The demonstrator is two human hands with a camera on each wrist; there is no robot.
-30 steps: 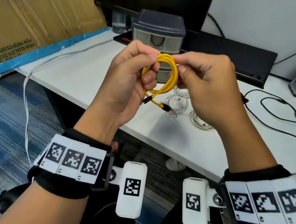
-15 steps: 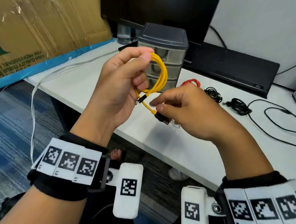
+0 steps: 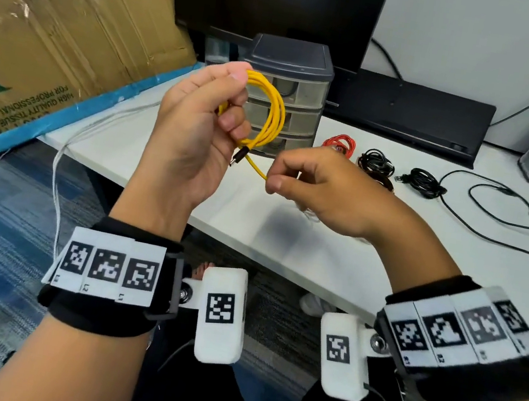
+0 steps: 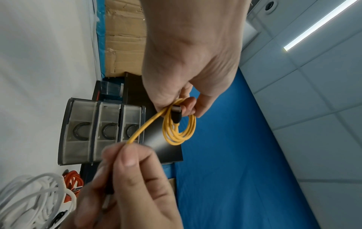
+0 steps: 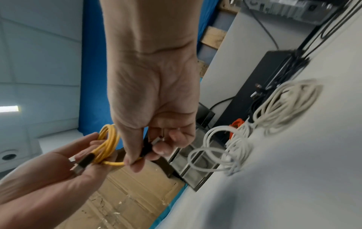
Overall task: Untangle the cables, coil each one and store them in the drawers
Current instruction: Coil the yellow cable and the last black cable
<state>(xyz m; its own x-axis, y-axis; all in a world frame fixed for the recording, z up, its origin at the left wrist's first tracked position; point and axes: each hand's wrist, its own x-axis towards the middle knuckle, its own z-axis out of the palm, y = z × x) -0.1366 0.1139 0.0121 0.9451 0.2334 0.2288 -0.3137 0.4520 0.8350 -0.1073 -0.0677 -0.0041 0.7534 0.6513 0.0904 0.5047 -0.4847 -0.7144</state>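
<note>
My left hand point(image 3: 206, 121) holds a coiled yellow cable point(image 3: 272, 111) up in front of the grey drawer unit point(image 3: 289, 76). Its thumb and fingers grip the top of the coil point(image 4: 182, 131), and one black plug point(image 4: 176, 113) hangs out below. My right hand point(image 3: 311, 183) pinches the cable's loose tail point(image 5: 115, 163) just right of the coil, with the other black plug point(image 5: 146, 148) tucked inside its curled fingers. All three drawers point(image 4: 103, 131) look closed.
On the white desk point(image 3: 316, 260) lie a red coil point(image 3: 339, 143), two black coils point(image 3: 376, 164) and a loose black cable point(image 3: 497, 209). White coils point(image 5: 225, 151) sit under my right hand. Cardboard point(image 3: 60, 12) leans at the left; a monitor base point(image 3: 408, 112) stands behind.
My right hand dropped from the top of the coil to its loose tail and drew it out to the right. The left hand kept its grip and rose slightly.
</note>
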